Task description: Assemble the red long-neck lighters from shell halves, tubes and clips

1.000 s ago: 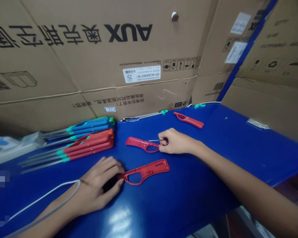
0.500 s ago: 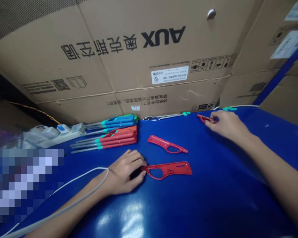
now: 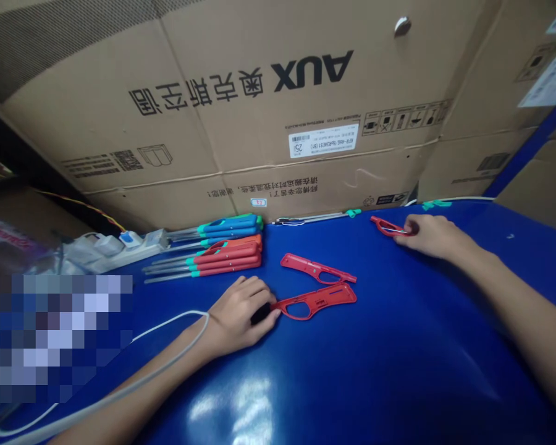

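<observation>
My left hand is closed on the narrow end of a red lighter casing half, whose ribbed inner side faces up. Just behind it, another red casing half lies on the blue table, outer side up. At the far right, my right hand has its fingers closed on a red lighter casing half with a trigger loop. Those fingers cover its wide end. A stack of finished-looking long lighters, red, orange, blue and green with metal tubes, rests behind my left hand.
A large cardboard box stands along the back of the blue table. Thin metal rods with a green tip and green pieces lie at its foot. A power strip with plugs is at left. A white cable crosses my left forearm.
My left hand has swung the wide end of its casing half away from me, close to the loose one. My right hand still holds its piece at the far right, shifted slightly. The view has moved a little.
</observation>
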The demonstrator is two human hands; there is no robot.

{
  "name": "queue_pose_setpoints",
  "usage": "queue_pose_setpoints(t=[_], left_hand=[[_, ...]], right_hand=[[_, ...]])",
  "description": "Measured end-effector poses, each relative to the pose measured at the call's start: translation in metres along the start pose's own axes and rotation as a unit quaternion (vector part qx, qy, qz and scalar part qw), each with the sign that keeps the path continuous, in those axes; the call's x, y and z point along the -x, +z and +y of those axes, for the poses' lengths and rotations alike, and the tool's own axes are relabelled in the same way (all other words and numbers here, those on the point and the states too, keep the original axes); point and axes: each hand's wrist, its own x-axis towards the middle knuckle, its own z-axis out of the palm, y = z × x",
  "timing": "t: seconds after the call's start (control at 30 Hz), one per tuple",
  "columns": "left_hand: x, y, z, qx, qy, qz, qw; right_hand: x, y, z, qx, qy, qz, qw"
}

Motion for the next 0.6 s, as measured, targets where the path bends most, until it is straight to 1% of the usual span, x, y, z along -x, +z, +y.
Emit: queue_pose_setpoints(t=[0.07,0.13,0.23,0.3,0.37,0.47,0.5,0.57,0.6], left_hand=[[0.000,0.001,-0.001,-0.003,-0.001,0.007,1.000],[0.001,0.002,-0.003,-0.005,-0.001,0.012,1.000],[0.002,0.003,-0.005,-0.006,0.008,0.016,1.000],[0.002,0.003,-0.006,-0.005,0.011,0.016,1.000],[0.002,0.004,-0.008,0.000,0.016,0.010,1.000],[0.002,0.007,-0.011,0.015,0.022,0.025,0.999],[0.002,0.008,-0.011,0.020,0.024,0.033,0.999],[0.002,0.009,-0.012,0.029,0.046,0.031,0.998],[0.002,0.009,-0.013,0.032,0.040,0.038,0.998]], right_hand=[[0.003,0.001,-0.009,-0.031,-0.040,-0.008,0.999],[0.009,0.002,-0.020,-0.101,-0.101,-0.018,0.990],[0.019,0.001,-0.038,-0.236,-0.159,-0.052,0.957],[0.023,-0.001,-0.047,-0.275,-0.161,-0.079,0.945],[0.026,-0.003,-0.052,-0.363,-0.134,-0.114,0.915],[0.028,-0.003,-0.055,-0.516,-0.100,-0.168,0.834],[0.029,-0.002,-0.056,-0.540,-0.097,-0.176,0.817],[0.029,-0.001,-0.057,-0.561,-0.094,-0.186,0.801],[0.029,-0.001,-0.057,-0.567,-0.094,-0.190,0.796]])
